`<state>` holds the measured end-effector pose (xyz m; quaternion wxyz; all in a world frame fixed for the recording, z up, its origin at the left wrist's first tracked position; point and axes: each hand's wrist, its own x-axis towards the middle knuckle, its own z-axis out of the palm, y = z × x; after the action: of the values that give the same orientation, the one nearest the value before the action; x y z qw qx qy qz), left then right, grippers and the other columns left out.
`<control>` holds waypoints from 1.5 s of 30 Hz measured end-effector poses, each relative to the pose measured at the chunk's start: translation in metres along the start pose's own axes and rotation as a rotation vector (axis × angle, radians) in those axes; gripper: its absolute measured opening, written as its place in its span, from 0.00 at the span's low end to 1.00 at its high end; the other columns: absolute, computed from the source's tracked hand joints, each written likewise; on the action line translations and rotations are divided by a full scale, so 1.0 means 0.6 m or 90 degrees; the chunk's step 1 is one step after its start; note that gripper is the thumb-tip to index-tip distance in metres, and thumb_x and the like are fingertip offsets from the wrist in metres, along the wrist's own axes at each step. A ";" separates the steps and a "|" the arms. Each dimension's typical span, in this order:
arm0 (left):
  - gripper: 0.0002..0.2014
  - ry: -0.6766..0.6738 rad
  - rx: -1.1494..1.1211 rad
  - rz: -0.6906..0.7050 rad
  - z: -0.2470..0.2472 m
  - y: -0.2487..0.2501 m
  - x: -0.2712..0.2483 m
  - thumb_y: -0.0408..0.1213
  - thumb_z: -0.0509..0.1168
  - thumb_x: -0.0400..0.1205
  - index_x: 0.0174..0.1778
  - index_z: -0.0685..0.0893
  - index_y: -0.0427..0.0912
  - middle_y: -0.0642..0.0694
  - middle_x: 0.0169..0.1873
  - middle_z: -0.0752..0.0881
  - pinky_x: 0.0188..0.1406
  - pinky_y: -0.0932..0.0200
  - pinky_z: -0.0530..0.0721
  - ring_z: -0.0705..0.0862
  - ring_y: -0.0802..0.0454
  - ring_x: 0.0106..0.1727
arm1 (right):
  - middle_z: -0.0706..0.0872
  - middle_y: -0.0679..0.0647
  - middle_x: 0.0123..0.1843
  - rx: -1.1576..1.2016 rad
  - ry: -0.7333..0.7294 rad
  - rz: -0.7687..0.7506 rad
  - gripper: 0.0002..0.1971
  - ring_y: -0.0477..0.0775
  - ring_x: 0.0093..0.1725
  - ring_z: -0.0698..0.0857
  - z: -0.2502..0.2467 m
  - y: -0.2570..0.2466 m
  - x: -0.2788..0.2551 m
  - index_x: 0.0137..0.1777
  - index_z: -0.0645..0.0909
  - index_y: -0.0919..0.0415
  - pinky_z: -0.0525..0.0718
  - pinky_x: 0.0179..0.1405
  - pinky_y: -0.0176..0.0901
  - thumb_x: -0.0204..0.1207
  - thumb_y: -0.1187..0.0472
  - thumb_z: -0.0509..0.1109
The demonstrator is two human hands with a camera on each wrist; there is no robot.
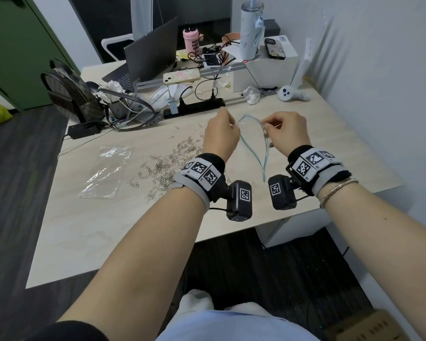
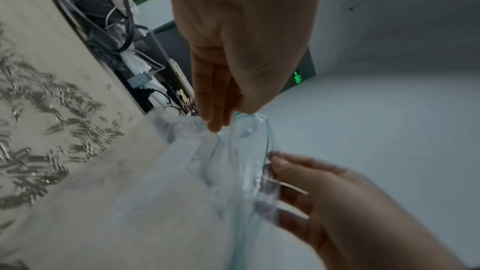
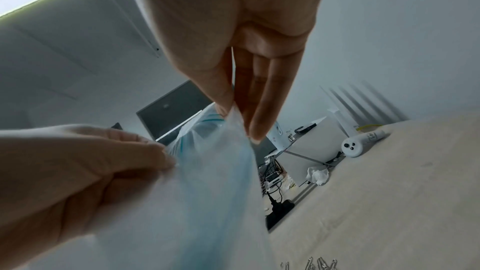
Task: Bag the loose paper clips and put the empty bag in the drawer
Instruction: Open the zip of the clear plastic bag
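Both hands hold a clear zip bag (image 1: pixel 253 143) with blue seal lines above the table, its mouth pulled apart between them. My left hand (image 1: pixel 231 125) pinches one lip of the bag (image 2: pixel 233 171), and its fingertips (image 2: pixel 215 124) press the plastic. My right hand (image 1: pixel 266 127) pinches the other lip between thumb and fingers (image 3: pixel 255 130). Loose paper clips (image 1: pixel 172 163) lie scattered on the table left of the hands, and show blurred as paper clips (image 2: pixel 52 130) in the left wrist view. A second clear bag (image 1: pixel 108 171) lies flat at the left.
A black power strip (image 1: pixel 194 107) with cables runs just behind the hands. Beyond it are a laptop (image 1: pixel 150 55), a phone (image 1: pixel 181 76), a backpack (image 1: pixel 71 89) at far left, a white box (image 1: pixel 263 70) and a white controller (image 1: pixel 293 93). A white unit (image 1: pixel 280 232) stands under the table's right.
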<state>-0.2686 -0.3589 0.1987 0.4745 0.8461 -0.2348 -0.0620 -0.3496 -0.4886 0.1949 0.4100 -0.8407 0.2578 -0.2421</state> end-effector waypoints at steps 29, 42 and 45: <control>0.20 -0.011 -0.041 -0.014 0.002 0.003 -0.009 0.17 0.59 0.75 0.26 0.76 0.47 0.45 0.35 0.84 0.31 0.44 0.88 0.89 0.41 0.40 | 0.79 0.60 0.69 -0.164 -0.039 -0.081 0.24 0.60 0.69 0.76 -0.014 0.006 -0.009 0.48 0.90 0.58 0.72 0.72 0.48 0.71 0.79 0.55; 0.15 -0.040 0.333 0.079 0.018 0.014 -0.015 0.19 0.53 0.76 0.55 0.77 0.30 0.32 0.53 0.80 0.52 0.43 0.79 0.80 0.33 0.54 | 0.58 0.61 0.80 -0.331 -0.104 0.097 0.26 0.67 0.73 0.68 -0.020 -0.001 -0.007 0.74 0.67 0.63 0.71 0.70 0.59 0.74 0.72 0.58; 0.18 -0.084 0.295 0.078 0.027 0.019 -0.017 0.19 0.51 0.77 0.61 0.76 0.30 0.31 0.60 0.77 0.57 0.43 0.78 0.79 0.32 0.58 | 0.54 0.60 0.82 -0.250 -0.153 0.056 0.29 0.64 0.78 0.62 -0.030 0.012 -0.011 0.73 0.73 0.59 0.62 0.78 0.51 0.73 0.77 0.53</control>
<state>-0.2866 -0.3717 0.1985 0.2541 0.9106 -0.3242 -0.0325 -0.3674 -0.4982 0.1975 0.2763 -0.9152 0.2855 -0.0677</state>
